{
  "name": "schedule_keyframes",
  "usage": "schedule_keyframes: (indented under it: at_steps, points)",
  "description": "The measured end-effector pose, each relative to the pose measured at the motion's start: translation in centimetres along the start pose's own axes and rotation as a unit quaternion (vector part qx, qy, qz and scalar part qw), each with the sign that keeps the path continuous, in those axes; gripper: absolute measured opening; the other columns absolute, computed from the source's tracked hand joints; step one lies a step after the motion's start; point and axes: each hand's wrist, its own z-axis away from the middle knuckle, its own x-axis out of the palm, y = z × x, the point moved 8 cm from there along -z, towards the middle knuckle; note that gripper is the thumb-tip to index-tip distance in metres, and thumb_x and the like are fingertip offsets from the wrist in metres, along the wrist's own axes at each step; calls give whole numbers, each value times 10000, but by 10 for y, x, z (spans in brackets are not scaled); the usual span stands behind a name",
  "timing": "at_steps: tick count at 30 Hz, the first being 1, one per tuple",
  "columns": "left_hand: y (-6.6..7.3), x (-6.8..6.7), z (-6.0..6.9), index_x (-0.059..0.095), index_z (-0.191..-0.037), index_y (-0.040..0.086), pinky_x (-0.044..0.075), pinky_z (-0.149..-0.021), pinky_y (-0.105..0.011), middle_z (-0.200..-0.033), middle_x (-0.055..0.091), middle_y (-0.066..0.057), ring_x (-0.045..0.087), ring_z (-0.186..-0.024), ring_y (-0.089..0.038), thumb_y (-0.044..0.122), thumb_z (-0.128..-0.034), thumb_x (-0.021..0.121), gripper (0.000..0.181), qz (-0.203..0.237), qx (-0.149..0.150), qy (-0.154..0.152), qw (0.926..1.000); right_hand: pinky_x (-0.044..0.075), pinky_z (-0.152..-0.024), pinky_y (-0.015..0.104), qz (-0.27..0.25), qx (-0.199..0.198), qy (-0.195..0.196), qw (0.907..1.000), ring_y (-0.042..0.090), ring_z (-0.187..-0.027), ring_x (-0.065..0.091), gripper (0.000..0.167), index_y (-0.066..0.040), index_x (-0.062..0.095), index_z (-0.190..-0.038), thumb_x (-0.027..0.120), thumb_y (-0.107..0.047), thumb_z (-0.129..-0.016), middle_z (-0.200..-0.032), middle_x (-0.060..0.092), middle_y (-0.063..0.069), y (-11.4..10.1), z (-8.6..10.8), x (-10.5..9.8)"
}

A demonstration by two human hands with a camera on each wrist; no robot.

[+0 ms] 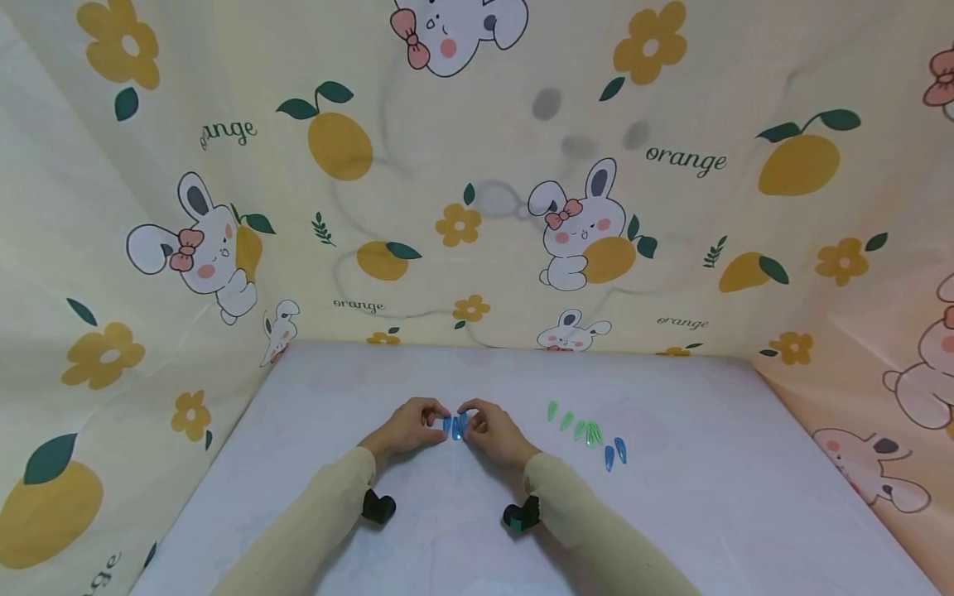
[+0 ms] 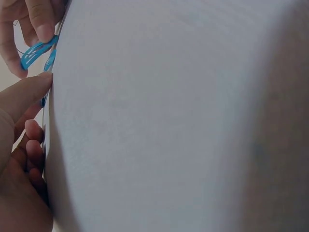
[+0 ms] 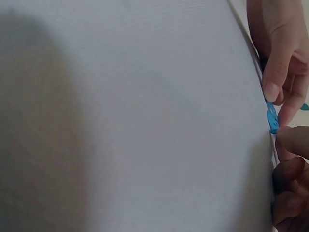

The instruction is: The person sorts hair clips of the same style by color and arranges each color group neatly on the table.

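Note:
Three blue hair clips stand side by side between the two hands in the head view. My left hand (image 1: 408, 428) pinches the left clip (image 1: 447, 425) between thumb and forefinger. The middle clip (image 1: 456, 429) lies on the table. My right hand (image 1: 498, 434) pinches the right clip (image 1: 464, 420) by its upper part. In the left wrist view this blue clip (image 2: 36, 54) is tilted between the right hand's fingers (image 2: 44, 30). The right wrist view shows blue clip surface (image 3: 273, 120) between both hands, partly hidden by fingertips.
Right of the hands, several green clips (image 1: 567, 420) lie in a slanting row, some overlapping at its near end. Two more blue clips (image 1: 621, 450) lie beside them. A patterned cloth (image 1: 492, 248) rises behind the white table (image 1: 447, 530).

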Motion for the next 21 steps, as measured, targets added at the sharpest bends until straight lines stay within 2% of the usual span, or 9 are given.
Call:
schedule_keyframes:
  at_steps: [11, 14, 21]
  points:
    - [1, 0, 0, 708, -1136, 101, 374, -720, -291, -866, 515, -26, 469, -832, -165, 111, -844, 792, 304, -6, 144, -2, 9999, 459, -746, 275, 386, 75, 158, 9991, 136, -804, 557, 389, -51, 596, -1307, 665, -32, -924, -924, 633, 30, 0, -2, -1]
    - [1, -1, 1, 705, -1140, 102, 370, -717, -288, -874, 513, -34, 466, -835, -167, 111, -845, 789, 307, 5, 103, -2, 9999, 452, -729, 263, 414, 52, 170, 9990, 133, -789, 548, 407, -20, 604, -1313, 675, -27, -913, -898, 618, 35, 0, -4, -1]
    - [2, -1, 1, 701, -1153, 102, 374, -730, -305, -883, 510, -34, 468, -857, -176, 104, -847, 786, 317, 36, 18, -60, 10000, 430, -715, 265, 434, 324, 107, 9985, 136, -776, 528, 441, -10, 604, -1347, 676, -37, -913, -856, 588, 14, 2, -4, 0]
